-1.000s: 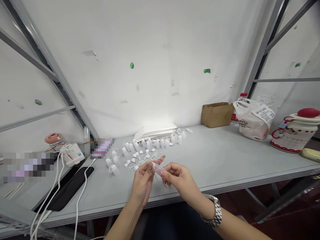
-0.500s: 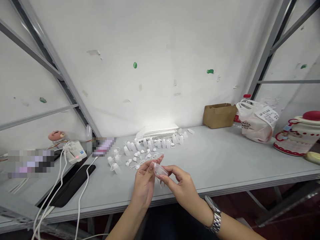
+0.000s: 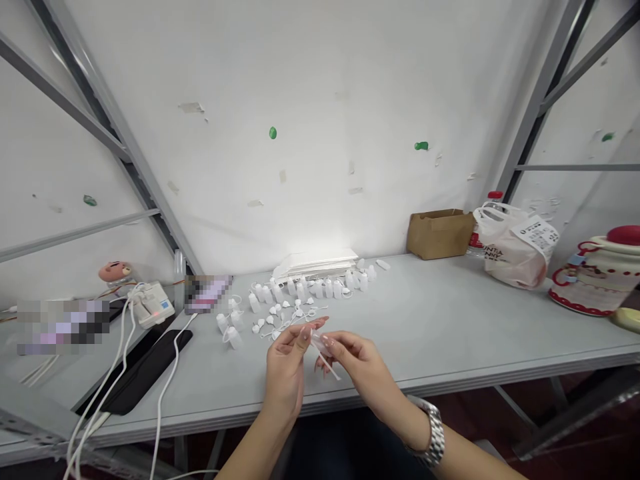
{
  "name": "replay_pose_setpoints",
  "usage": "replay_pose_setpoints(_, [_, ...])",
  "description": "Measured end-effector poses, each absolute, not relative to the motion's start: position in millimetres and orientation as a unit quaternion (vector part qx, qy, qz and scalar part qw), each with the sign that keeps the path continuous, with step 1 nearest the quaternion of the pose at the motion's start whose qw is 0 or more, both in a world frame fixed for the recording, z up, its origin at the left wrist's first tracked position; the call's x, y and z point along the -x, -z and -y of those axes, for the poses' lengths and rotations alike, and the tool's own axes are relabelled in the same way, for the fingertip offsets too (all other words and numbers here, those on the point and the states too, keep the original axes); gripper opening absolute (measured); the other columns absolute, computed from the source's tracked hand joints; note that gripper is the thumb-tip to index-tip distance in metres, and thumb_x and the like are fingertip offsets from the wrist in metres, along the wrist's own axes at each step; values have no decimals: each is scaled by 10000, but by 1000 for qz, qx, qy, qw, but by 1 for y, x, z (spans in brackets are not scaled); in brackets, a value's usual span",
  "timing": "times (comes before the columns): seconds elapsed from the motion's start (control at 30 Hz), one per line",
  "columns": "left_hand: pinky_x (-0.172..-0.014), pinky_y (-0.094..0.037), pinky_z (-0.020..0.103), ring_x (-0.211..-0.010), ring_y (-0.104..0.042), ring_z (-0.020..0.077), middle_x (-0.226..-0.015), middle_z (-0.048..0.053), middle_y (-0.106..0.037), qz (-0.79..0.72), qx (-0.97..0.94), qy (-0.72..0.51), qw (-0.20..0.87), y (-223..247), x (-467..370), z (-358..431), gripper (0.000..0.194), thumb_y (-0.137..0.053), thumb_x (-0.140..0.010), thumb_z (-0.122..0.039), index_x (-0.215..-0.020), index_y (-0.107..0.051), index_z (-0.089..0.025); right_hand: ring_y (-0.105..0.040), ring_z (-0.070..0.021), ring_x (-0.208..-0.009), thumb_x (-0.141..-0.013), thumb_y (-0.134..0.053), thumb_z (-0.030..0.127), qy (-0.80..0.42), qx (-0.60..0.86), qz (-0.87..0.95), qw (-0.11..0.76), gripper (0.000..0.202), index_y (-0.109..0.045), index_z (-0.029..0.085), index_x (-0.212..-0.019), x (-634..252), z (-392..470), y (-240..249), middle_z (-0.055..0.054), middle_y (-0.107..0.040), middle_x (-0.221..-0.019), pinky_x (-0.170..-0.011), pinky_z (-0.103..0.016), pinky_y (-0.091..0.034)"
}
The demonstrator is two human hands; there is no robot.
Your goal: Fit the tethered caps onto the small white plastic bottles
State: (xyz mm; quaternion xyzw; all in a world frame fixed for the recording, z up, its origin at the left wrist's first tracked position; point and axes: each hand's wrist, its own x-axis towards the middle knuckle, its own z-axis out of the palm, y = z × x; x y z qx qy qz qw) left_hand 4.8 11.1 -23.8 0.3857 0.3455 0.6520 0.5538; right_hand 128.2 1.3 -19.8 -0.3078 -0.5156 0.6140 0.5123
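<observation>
Above the front part of the table, both hands meet on a small translucent plastic bottle. My left hand pinches its neck end between thumb and fingers. Closed around the body is my right hand, which hides most of the bottle. A thin white strap hangs down between the hands, its free end pointing towards me. Just beyond my left hand lie several loose white caps with thin straps. Several more small bottles stand behind them, and others with looped straps are grouped at the left.
A stack of white sheets or boards leans at the wall. Toward the right are a cardboard box, a plastic bag and a red-lidded jug. A black phone-like slab, white cables and a power strip occupy the left.
My right hand has turned and its thumb has moved over the bottle, covering more of it. The strap now sticks out clearly below the hands. My left hand stays nearly in place.
</observation>
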Motion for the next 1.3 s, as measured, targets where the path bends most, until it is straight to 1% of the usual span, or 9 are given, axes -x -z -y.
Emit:
replay_pose_setpoints(0.1, [-833, -426, 320, -1047, -577, 246, -936, 85, -716, -345, -365, -661, 557, 24, -7, -10, 189, -720, -655, -352, -694, -681, -171, -563, -144, -692, -742, -654, 343, -495, 354, 577, 545, 255, -639, 175, -933, -126, 1, 26, -8, -622, -733, -692, -276, -441])
replay_pose_setpoints(0.2, [-765, -449, 270, -1087, -552, 226, -987, 79, -701, -316, -340, -669, 580, 23, -8, -9, 168, -731, -650, -315, -737, -680, -181, -550, -139, -649, -786, -602, 351, -466, 362, 603, 537, 209, -645, 175, -890, -126, 4, 28, 6, -588, -658, -664, -269, -446])
replay_pose_setpoints(0.33, [-596, -460, 245, -844, -634, 188, -1011, 68, -686, -282, -302, -650, 637, 24, -11, -6, 183, -741, -632, -332, -717, -671, -186, -515, -126, -609, -794, -581, 398, -498, 359, 587, 528, 243, -634, 163, -833, -126, 6, 29, 8, -551, -636, -597, -251, -443])
replay_pose_setpoints(0.5, [-473, -420, 226, -614, -607, 129, -1013, 58, -682, -263, -301, -637, 659, 28, -13, -6, 236, -739, -614, -390, -738, -681, -198, -476, -115, -565, -762, -603, 435, -540, 340, 553, 536, 279, -609, 158, -786, -125, 8, 25, 17, -513, -602, -537, -241, -419])
replay_pose_setpoints(0.57, [-517, -442, 241, -649, -614, 141, -992, 52, -688, -263, -309, -634, 658, 29, -13, -7, 236, -730, -621, -404, -742, -686, -206, -460, -107, -537, -746, -616, 448, -556, 336, 540, 534, 293, -600, 155, -745, -125, 8, 21, 24, -500, -573, -519, -237, -400])
replay_pose_setpoints(0.73, [-882, -417, 323, -1048, -564, 241, -866, 62, -712, -260, -335, -630, 651, 28, -10, -11, 248, -768, -565, -402, -688, -696, -199, -411, -88, -482, -741, -624, 450, -624, 305, 519, 499, 336, -562, 152, -600, -131, 5, 10, 33, -474, -495, -505, -234, -347])
replay_pose_setpoints(0.9, [-928, -383, 325, -1122, -523, 245, -870, 74, -714, -268, -360, -622, 642, 24, -6, -14, 234, -766, -579, -381, -680, -699, -181, -382, -69, -478, -768, -608, 432, -742, 228, 464, 428, 344, -553, 137, -601, -135, 0, 10, 22, -496, -522, -550, -238, -358])
replay_pose_setpoints(1.1, [-759, -450, 328, -1023, -579, 266, -948, 105, -709, -325, -318, -650, 608, 24, -6, -13, 215, -755, -606, -344, -705, -690, -165, -554, -139, -689, -749, -639, 366, -529, 338, 567, 534, 292, -615, 170, -964, -126, -3, 27, -33, -623, -822, -688, -293, -452])
replay_pose_setpoints(1.3, [-803, -436, 333, -1061, -556, 272, -996, 127, -693, -307, -339, -638, 620, 28, -10, -14, 245, -684, -691, -378, -776, -700, -150, -530, -133, -615, -807, -564, 357, -412, 386, 625, 540, 206, -633, 167, -850, -128, 2, 30, 1, -574, -656, -622, -266, -443])
